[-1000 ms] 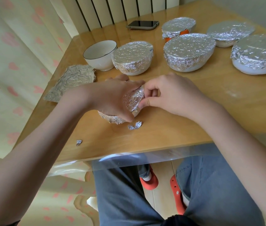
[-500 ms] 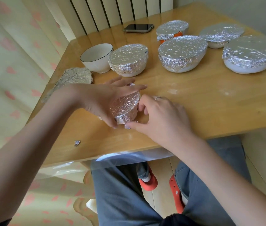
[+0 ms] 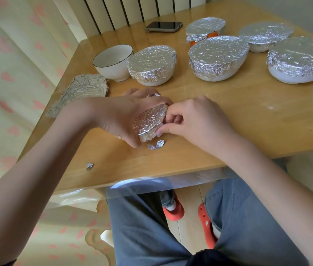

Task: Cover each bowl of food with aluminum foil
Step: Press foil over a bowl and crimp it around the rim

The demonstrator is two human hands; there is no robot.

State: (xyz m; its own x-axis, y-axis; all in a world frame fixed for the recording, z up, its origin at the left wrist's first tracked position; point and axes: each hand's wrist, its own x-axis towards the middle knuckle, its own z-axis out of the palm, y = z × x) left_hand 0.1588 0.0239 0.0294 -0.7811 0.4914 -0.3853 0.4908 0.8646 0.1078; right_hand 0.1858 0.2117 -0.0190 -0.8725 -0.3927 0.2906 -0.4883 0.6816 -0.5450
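A small foil-wrapped bowl (image 3: 149, 122) sits near the table's front, tilted toward me. My left hand (image 3: 121, 114) wraps over its far and left side and grips it. My right hand (image 3: 196, 120) pinches the foil at the bowl's right rim with thumb and fingertips. Behind stand several foil-covered bowls: one (image 3: 152, 65) at centre-left, a wide one (image 3: 218, 56), an orange one (image 3: 205, 29), and two more (image 3: 265, 36) (image 3: 301, 60) at right. An uncovered white bowl (image 3: 113, 62) stands at back left. A crumpled foil sheet (image 3: 80, 91) lies flat at the left edge.
Small foil scraps (image 3: 155, 145) (image 3: 89, 166) lie on the wooden table (image 3: 257, 121) near its front edge. A phone (image 3: 163, 26) rests at the back by the radiator. A curtain hangs at left. My knees and orange shoes show under the table.
The small bowl has been turned and tilted between my hands. My right hand has shifted from the bowl's near side up to its right rim, pinching the foil there.
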